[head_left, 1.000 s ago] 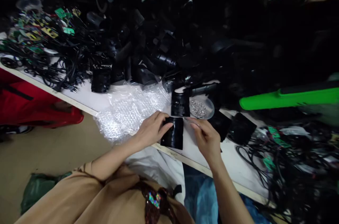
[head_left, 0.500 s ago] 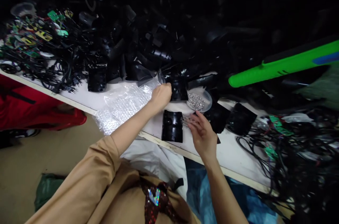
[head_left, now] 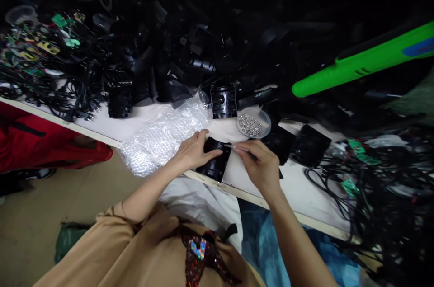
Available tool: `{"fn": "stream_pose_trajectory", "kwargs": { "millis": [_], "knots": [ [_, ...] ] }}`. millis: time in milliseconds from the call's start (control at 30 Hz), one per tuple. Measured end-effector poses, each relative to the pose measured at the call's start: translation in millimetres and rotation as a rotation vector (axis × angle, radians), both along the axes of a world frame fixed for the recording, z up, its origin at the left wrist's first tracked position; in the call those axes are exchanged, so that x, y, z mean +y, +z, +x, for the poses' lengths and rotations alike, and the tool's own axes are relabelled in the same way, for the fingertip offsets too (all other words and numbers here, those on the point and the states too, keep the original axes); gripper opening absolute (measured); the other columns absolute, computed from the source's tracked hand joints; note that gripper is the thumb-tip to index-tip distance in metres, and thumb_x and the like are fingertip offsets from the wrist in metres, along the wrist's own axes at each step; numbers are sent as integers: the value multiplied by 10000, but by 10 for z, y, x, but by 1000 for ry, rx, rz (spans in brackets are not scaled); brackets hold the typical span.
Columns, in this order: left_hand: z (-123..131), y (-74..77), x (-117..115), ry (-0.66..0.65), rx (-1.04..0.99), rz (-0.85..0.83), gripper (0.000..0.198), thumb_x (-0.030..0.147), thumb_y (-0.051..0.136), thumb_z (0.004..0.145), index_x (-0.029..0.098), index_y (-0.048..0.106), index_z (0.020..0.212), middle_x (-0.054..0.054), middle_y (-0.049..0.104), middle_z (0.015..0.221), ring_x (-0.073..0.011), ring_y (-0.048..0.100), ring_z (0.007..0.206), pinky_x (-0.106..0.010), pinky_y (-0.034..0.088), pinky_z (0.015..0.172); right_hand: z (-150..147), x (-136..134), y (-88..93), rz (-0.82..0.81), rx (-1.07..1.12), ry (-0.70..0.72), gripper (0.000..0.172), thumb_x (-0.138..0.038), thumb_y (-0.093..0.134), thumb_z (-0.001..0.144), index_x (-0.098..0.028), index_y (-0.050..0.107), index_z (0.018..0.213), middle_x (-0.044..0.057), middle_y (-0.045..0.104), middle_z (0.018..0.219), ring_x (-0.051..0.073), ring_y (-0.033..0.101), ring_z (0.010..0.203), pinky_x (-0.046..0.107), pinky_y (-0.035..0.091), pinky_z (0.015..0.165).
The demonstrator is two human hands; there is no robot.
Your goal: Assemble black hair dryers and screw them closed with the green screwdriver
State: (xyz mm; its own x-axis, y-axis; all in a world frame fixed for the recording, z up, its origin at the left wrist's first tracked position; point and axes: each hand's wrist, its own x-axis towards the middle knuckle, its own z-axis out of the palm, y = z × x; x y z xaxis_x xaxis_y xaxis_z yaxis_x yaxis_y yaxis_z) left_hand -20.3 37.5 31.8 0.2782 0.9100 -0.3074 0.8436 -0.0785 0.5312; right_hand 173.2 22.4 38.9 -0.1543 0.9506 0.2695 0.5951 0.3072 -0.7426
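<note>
At the table's front edge lies a curved black plastic shell [head_left: 213,170], turned slightly. My left hand [head_left: 194,151] steadies it from the left, with the thumb across its top and the index finger at its far corner. In my right hand [head_left: 262,162] is a thin pair of metal tweezers [head_left: 233,146], pinched between the fingers, its tip over the shell's upper right corner. Just behind that hand sits a clear round tub [head_left: 266,126] of small silvery screws [head_left: 250,124]. A second black shell [head_left: 224,101] with small holes rests farther back.
Bubble wrap [head_left: 159,142] lies to the left. Black plastic parts [head_left: 190,47] are heaped along the back. Cables and circuit boards pile up at the left [head_left: 37,47] and right [head_left: 361,158]. A green bar-shaped object [head_left: 366,63] juts in from the right.
My left hand has come back from the rear shell onto the front one, which has turned and shifted slightly. My right hand has brought the tweezers over that shell's corner.
</note>
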Motion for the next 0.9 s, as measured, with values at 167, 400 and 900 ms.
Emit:
{"fn": "stream_pose_trajectory", "kwargs": {
  "millis": [167,400,900],
  "knots": [
    [43,-172,4,-48,-8,15,435,297,449,840,180,368,1250,-72,633,929,-234,625,786,-328,473,704,-171,228,-98,-21,-95,12,166,-281,491,865,-202,636,886,40,682,840,171,635,758,278,492,712],
    [105,-239,-87,-14,-75,60,467,171,396,814,189,373,1280,-57,669,912,-226,642,798,-318,481,728,-119,131,-196,-66,-299,-25,173,-283,475,865,-202,628,876,39,686,815,174,635,675,265,460,643],
    [174,-240,-134,48,-139,57,449,161,395,796,179,419,1244,-37,659,776,-208,626,700,-302,474,680,-50,118,-234,-90,-308,-24,163,-285,482,857,-208,618,812,24,673,753,160,616,641,250,434,598]
  ]
}}
